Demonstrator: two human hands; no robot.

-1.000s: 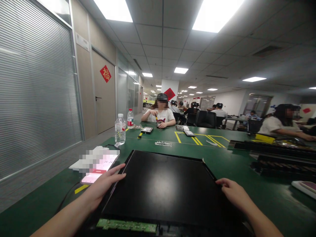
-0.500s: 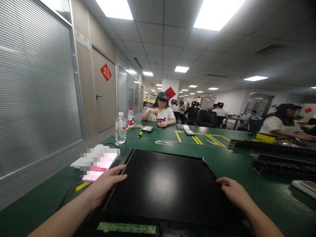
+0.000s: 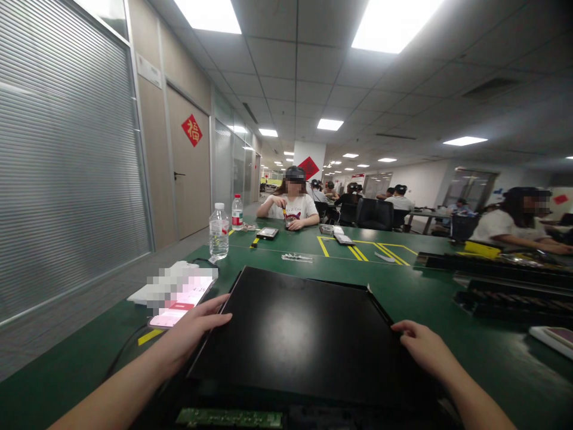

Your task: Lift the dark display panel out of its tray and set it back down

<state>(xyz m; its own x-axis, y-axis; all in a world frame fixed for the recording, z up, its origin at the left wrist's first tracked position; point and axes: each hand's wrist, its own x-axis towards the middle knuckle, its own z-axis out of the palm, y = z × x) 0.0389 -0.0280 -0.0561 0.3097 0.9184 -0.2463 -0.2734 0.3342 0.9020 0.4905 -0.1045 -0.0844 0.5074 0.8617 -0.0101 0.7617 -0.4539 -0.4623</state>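
A flat black display panel (image 3: pixel 286 334), glossy with a light reflected in it, lies tilted in front of me with its left side raised. My left hand (image 3: pixel 203 325) grips its left edge, thumb on top and fingers beneath. Under the panel is a black frame (image 3: pixel 380 307), whose rim shows along the right and back. My right hand (image 3: pixel 418 343) pinches the frame's right rim, fingers curled; whether it also touches the panel I cannot tell. At the near side, a green circuit board (image 3: pixel 230 417) shows below the panel's front edge.
Left of the panel lie a lit phone (image 3: pixel 183 301) and a white packet. A water bottle (image 3: pixel 219 232) stands behind them. Long black parts (image 3: pixel 505 301) lie at right on the green table (image 3: pixel 430 292). A person (image 3: pixel 293 203) works opposite, near hard drives (image 3: pixel 267 233); another sits at right.
The panel's left and back edges have risen slightly off the frame, with my left hand on it. My right hand has stayed at the right rim.
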